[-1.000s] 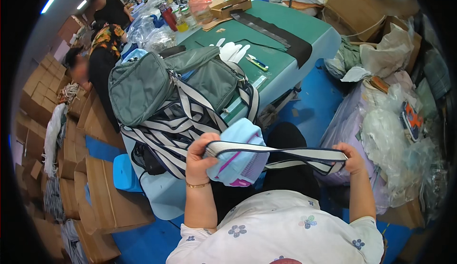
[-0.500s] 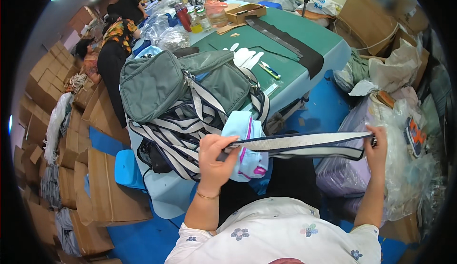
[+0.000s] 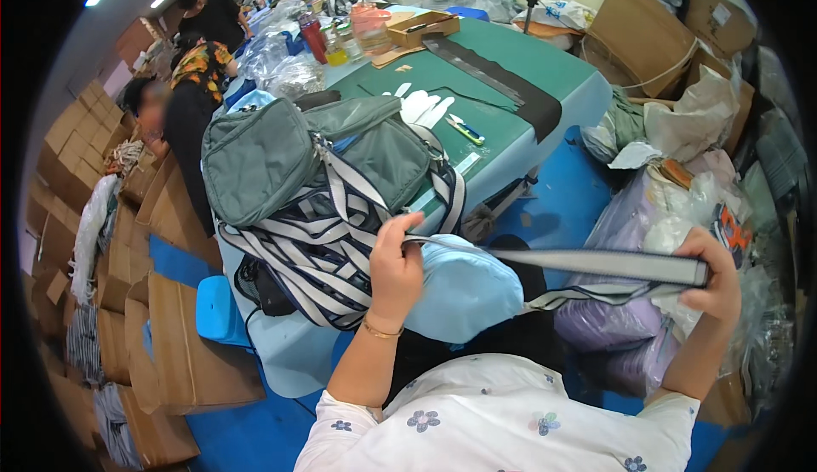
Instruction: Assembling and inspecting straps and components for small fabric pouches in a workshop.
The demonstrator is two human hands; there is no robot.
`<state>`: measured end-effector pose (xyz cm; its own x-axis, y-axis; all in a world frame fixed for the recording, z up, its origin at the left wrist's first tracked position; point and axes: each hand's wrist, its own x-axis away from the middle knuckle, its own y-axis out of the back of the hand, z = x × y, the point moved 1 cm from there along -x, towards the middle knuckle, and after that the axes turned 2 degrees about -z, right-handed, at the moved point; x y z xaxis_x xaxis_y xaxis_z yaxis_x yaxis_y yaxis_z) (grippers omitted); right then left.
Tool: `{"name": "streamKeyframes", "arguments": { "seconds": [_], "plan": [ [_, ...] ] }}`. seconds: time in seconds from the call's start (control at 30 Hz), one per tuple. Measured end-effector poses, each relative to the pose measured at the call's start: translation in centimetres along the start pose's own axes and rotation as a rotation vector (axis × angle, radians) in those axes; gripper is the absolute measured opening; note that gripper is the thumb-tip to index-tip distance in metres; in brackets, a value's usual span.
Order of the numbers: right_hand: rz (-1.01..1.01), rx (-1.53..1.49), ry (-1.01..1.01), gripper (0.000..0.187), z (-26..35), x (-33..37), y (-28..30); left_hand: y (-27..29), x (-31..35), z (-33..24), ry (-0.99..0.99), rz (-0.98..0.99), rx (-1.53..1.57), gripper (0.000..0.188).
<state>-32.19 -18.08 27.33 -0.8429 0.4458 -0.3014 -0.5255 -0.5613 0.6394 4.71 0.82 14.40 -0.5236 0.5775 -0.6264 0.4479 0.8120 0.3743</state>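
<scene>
A light blue fabric bag hangs in front of my lap, its smooth rounded side showing. Its white and dark-edged webbing strap stretches across to the right. My left hand is closed, pinching the strap where it meets the top of the bag. At the other end, the fingers of my right hand curl round the folded loop of the strap, and a second length runs back slack to the bag. Just beyond my left hand, grey-green bags lie heaped on the table with a tangle of striped straps.
On the green-topped table are white gloves, small snips, a dark fabric strip and a wooden tray. Cartons stand at left, plastic-wrapped purple bundles at right. Other people work at far left.
The blue bag has turned from its purple-trimmed side to its plain rounded side. My right hand has moved right and slightly down with the strap loop; my left hand keeps its pinch.
</scene>
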Motion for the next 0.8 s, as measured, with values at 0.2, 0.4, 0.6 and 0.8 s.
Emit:
{"name": "streamKeyframes", "arguments": {
  "seconds": [0.2,0.4,0.6,0.8],
  "plan": [
    [0.310,-0.047,-0.005,0.026,0.5,-0.7,-1.3,0.1,1.6,1.6,0.733,0.037,0.732,0.026],
    [-0.547,0.695,0.219,0.019,2.2,-2.6,-3.7,-0.3,4.4,2.8,0.569,0.303,0.308,0.030],
    [-0.570,0.018,0.514,0.026,2.8,-5.5,-6.8,-0.4,5.5,0.2,0.219,0.458,-0.017,0.035],
    [-0.174,0.134,0.697,0.023,7.7,-9.0,-10.9,0.2,1.5,-9.1,-0.283,0.385,0.225,0.079]
  ]
}}
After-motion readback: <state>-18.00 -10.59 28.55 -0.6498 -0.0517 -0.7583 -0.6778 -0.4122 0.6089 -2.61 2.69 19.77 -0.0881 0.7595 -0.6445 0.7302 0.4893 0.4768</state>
